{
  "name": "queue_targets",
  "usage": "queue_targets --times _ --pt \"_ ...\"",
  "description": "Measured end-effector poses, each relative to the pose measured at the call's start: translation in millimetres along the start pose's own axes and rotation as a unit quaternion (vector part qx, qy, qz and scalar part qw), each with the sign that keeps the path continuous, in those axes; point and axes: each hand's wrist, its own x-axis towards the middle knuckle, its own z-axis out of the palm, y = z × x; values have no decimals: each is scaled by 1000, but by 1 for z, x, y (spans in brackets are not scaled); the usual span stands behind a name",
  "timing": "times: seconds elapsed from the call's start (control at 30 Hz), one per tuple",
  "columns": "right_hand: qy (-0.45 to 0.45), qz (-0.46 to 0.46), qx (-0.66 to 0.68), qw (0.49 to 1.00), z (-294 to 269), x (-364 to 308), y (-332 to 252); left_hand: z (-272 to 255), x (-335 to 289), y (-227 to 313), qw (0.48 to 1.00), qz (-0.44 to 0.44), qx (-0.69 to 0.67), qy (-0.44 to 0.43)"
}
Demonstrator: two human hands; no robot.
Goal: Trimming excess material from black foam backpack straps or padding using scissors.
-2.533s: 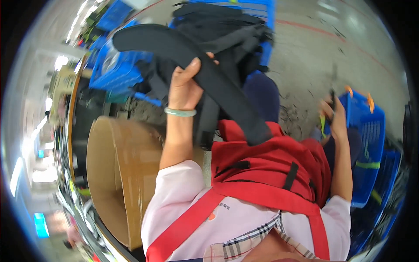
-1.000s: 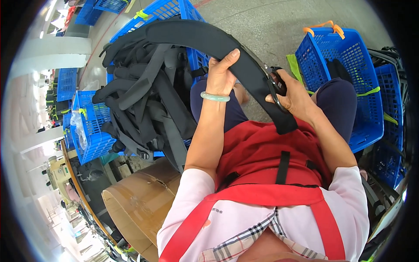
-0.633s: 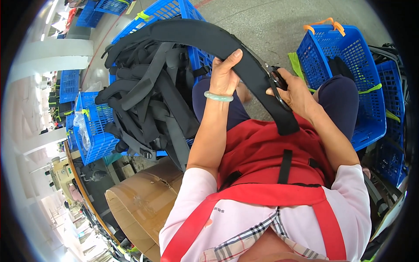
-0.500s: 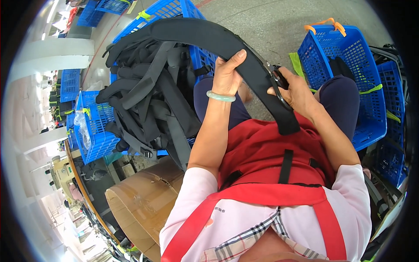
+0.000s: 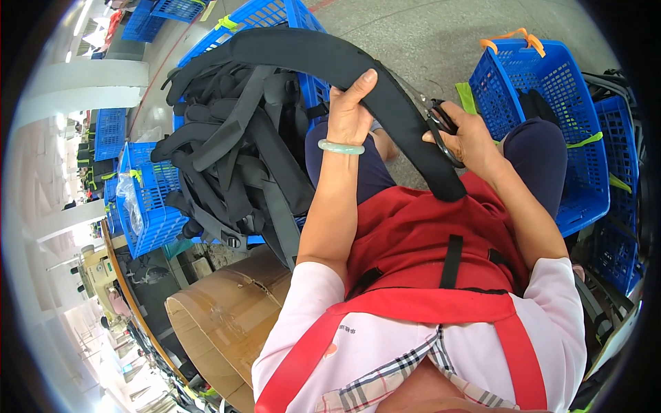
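A long, curved black padded strap [image 5: 310, 54] arches from the heap on the left across to my lap. My left hand [image 5: 351, 110] is closed around its middle, thumb on top and fingers underneath. In my right hand [image 5: 471, 138] is a pair of scissors [image 5: 441, 127] with black handles; the blades point up and left beside the strap's outer edge. Whether the blades touch the strap I cannot tell. The strap's near end rests against my red apron [image 5: 413, 234].
On the left a blue crate [image 5: 306, 17] is heaped with black padded straps [image 5: 234, 144]. Another blue crate [image 5: 585, 155] with orange ties stands at the right, dark pieces inside. A cardboard box [image 5: 220, 316] sits at lower left. Grey floor [image 5: 406, 34] shows between the crates.
My left hand has shifted slightly left and down with the strap, whose near end has moved up a little off my apron. The scissors have turned slightly and sit a bit lower.
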Motion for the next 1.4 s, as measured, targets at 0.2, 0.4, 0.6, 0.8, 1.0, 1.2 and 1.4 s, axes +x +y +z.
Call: queue_targets --times 0.2,0.4,0.6,0.8,1.0,1.2,1.4 --pt "-5 0 23 1000 2 3 -5 -1 -7 -9 1000 -22 -6 -22" --pt "13 -25 -55 998 -6 4 -16 6 -11 -12 999 -18 10 -31" --pt "-38 5 14 999 -5 8 0 7 -11 -16 998 -29 13 -46" --pt "9 -59 11 998 -5 2 6 3 -6 -17 999 -25 2 -41" --pt "-36 4 -31 999 -8 3 -6 3 -9 -16 999 -35 10 -37" --pt "-49 20 50 997 -8 6 3 1 -7 -18 999 -36 0 -30" --pt "24 -39 38 998 -8 6 6 -3 -1 -23 996 17 80 -28"
